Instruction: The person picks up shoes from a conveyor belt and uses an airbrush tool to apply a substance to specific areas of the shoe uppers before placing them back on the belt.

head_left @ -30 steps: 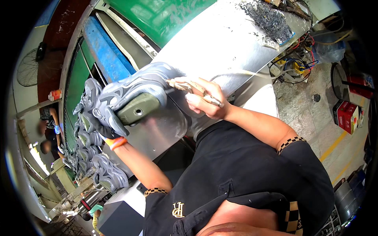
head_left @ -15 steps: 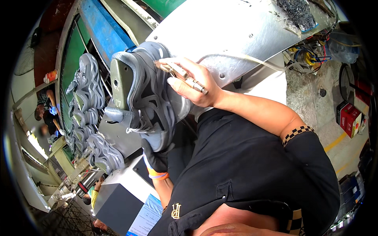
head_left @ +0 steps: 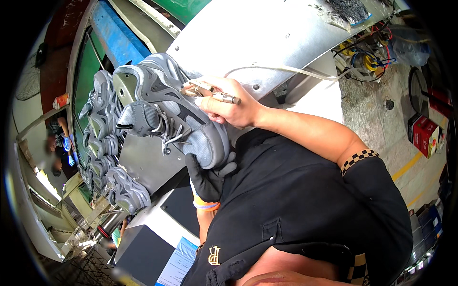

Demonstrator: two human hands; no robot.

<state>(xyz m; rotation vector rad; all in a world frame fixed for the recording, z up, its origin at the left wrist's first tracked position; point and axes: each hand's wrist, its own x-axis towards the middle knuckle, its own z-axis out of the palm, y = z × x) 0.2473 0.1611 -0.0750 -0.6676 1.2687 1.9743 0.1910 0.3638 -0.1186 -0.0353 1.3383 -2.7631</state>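
Note:
A grey sneaker (head_left: 191, 136) on an olive shoe last (head_left: 125, 88) is tilted in front of me, its laces and tongue facing left. My left hand (head_left: 210, 176), in a dark glove with an orange cuff, is closed round the toe from below. In the fingers of my bare right hand (head_left: 234, 107) is a small metal spray gun (head_left: 214, 95). Its front end is close to the sneaker's side; whether they touch I cannot tell. A pale hose (head_left: 296, 70) runs off to the right behind that hand.
Several more grey sneakers (head_left: 125, 188) on lasts stand in a row at the left. Beyond my hands is a shiny metal plate (head_left: 238, 38) with dark debris (head_left: 348, 10) at its far right. A red box (head_left: 424, 136) sits on the floor. Other people work at far left.
The sneaker has turned so its laces and upper show more, and has shifted left and away. My left hand has moved up and right with the toe; my right hand has moved slightly left.

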